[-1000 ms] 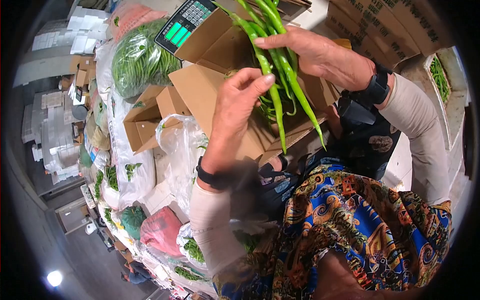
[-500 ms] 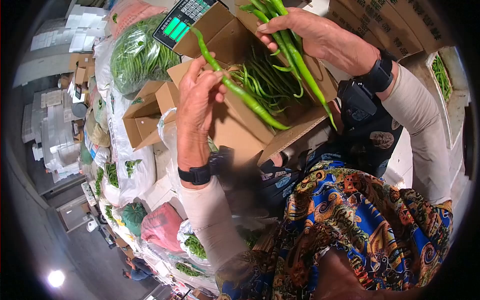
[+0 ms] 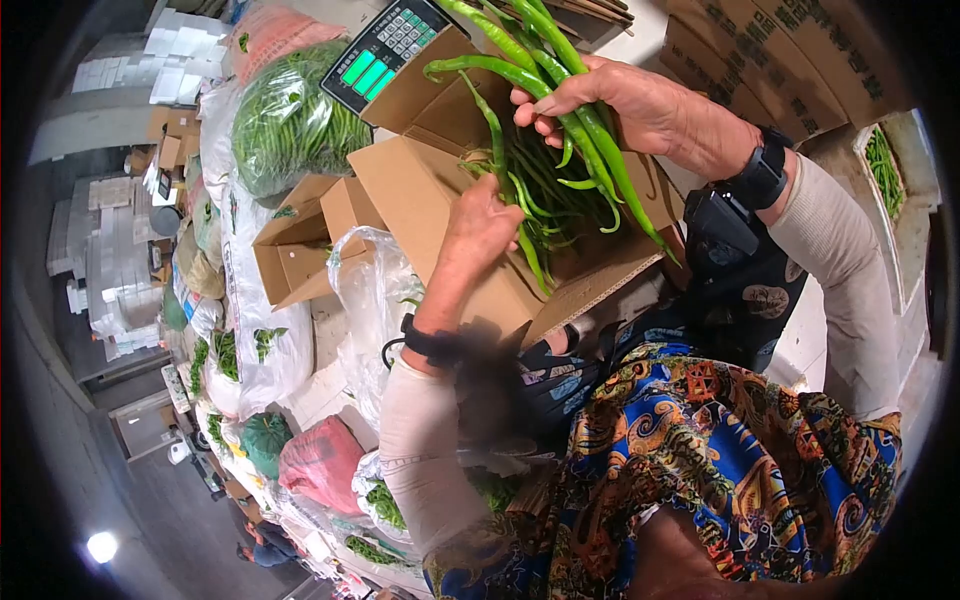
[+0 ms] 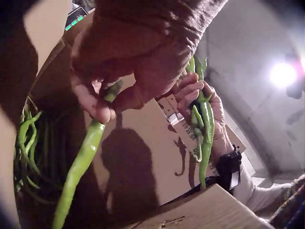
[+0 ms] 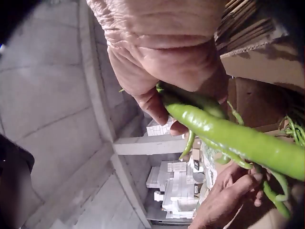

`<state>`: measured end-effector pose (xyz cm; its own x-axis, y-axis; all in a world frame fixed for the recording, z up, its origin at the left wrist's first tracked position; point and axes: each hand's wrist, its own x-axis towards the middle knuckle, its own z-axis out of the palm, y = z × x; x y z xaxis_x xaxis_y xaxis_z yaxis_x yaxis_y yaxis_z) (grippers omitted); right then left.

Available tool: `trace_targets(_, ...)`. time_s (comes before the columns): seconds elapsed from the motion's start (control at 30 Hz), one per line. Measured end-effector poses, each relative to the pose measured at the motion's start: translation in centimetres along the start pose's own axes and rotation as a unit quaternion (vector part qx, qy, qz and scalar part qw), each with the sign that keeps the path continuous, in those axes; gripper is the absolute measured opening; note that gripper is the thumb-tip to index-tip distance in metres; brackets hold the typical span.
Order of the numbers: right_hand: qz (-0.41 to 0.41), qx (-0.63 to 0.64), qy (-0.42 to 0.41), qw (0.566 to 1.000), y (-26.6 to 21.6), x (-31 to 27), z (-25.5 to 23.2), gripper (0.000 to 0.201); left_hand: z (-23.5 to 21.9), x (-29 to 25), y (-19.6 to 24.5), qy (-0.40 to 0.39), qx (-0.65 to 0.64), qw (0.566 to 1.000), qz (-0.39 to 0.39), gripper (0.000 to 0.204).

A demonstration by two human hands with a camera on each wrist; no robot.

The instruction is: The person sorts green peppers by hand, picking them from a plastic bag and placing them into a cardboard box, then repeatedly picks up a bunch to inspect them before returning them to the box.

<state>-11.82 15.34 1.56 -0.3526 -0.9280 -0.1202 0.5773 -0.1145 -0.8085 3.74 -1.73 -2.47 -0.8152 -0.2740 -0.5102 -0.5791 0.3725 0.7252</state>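
Note:
In the head view the right hand [image 3: 640,105] grips a bunch of long green peppers [image 3: 610,160] above an open cardboard box [image 3: 405,190]. The left hand [image 3: 480,225], lower and over the box's near side, pinches one green pepper [image 3: 496,130]. The left wrist view shows thumb and fingers of the left hand [image 4: 128,62] around the end of that pepper [image 4: 81,162], which hangs down in the box. Thinner green peppers [image 4: 28,138] lie inside. In the right wrist view the right hand [image 5: 167,62] holds its peppers [image 5: 238,136], their lengths pointing away from the palm.
A scale with a lit green display [image 3: 370,75] stands behind the box. To the left are a clear bag of green peppers [image 3: 290,130], a smaller open box [image 3: 300,245] and a plastic bag [image 3: 370,290]. A white crate of peppers [image 3: 882,170] is at the far right.
The left hand has moved right and down toward the box with a single pepper, after drawing back to the left half a second ago. The right hand keeps its bunch, nearly in place.

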Motion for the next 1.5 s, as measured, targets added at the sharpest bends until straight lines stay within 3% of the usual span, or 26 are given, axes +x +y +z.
trace_targets(0.07,0.007,-0.009,0.003,1.0,0.1,0.0,-0.1,0.033,-0.2,0.7,-1.1,-0.001,0.031,1.0,-0.005,0.033)
trace_targets(0.13,0.012,-0.018,0.008,1.0,0.4,0.1,0.0,0.033,-0.9,2.2,-4.1,0.138,0.139,0.979,0.058,0.038)
trace_targets(0.17,0.005,-0.007,0.014,1.0,0.6,0.1,0.2,0.029,-1.0,2.9,-5.9,0.276,0.252,0.909,0.185,0.043)
trace_targets(0.2,-0.002,0.004,0.021,1.0,0.7,0.1,0.3,0.025,-1.3,2.5,-4.3,0.278,0.253,0.908,0.187,0.043)
trace_targets(0.23,0.007,-0.008,0.015,1.0,0.6,0.0,0.5,0.025,-1.6,1.2,-1.1,0.227,0.063,0.961,0.145,0.051)
trace_targets(0.27,0.008,-0.007,0.016,1.0,0.7,0.1,0.5,0.025,-1.6,-0.2,1.7,0.166,-0.129,0.973,0.095,0.059)
trace_targets(0.3,0.017,-0.043,0.005,0.999,1.0,0.1,0.5,0.027,-1.1,-1.3,3.6,0.151,-0.233,0.952,0.129,0.053)
trace_targets(0.37,0.056,-0.083,0.018,0.995,1.5,-0.1,1.4,0.027,-0.8,-1.1,4.2,0.128,-0.288,0.94,0.129,0.046)
trace_targets(0.43,0.072,-0.114,0.009,0.991,1.7,-0.5,2.5,0.027,-0.3,-0.8,4.8,0.083,-0.405,0.896,0.161,0.026)
trace_targets(0.53,0.064,-0.154,0.01,0.986,2.4,-0.3,2.3,0.028,-1.0,-0.7,4.5,0.061,-0.447,0.881,0.142,0.013)
trace_targets(0.63,0.038,-0.121,0.119,0.985,2.3,0.4,1.0,0.025,-3.0,-1.0,3.1,0.052,-0.399,0.907,0.128,0.015)
trace_targets(0.87,0.098,-0.078,0.053,0.991,2.1,0.9,0.4,0.013,-2.9,-0.5,1.6,0.039,-0.366,0.921,0.13,0.019)
trace_targets(1.0,0.03,-0.021,0.065,0.997,1.5,0.6,1.3,0.014,-2.9,0.3,0.7,0.055,-0.298,0.949,0.084,0.025)
trace_targets(1.03,0.026,-0.027,0.073,0.997,1.4,0.4,1.2,0.017,-3.1,0.4,0.5,0.039,-0.266,0.961,0.058,0.039)
trace_targets(1.13,0.029,-0.026,0.079,0.996,1.5,0.2,0.9,0.022,-2.2,0.9,-0.2,0.093,-0.167,0.978,0.082,0.041)
trace_targets(1.2,0.042,-0.015,0.07,0.997,1.7,0.2,0.7,0.022,-1.8,0.4,0.8,0.134,-0.203,0.964,0.106,0.051)
trace_targets(1.27,0.052,-0.006,0.074,0.996,1.7,0.2,1.0,0.018,-2.3,-0.5,2.7,0.017,-0.431,0.89,0.147,0.06)
trace_targets(1.3,0.063,0.001,0.076,0.995,1.7,0.3,1.2,0.016,-2.2,-1.0,3.6,0.018,-0.432,0.89,0.147,0.06)
trace_targets(1.37,0.063,0.006,0.057,0.996,1.7,0.5,1.3,0.017,-1.7,-1.6,5.0,-0.048,-0.483,0.841,0.241,0.049)
trace_targets(1.47,0.057,0.005,0.063,0.996,1.8,0.6,1.3,0.016,-2.0,-1.6,5.0,-0.041,-0.426,0.863,0.269,0.037)
trace_targets(1.5,0.06,-0.005,0.063,0.996,1.5,0.6,1.4,0.017,-1.9,-1.9,5.5,0.014,-0.41,0.875,0.259,0.03)
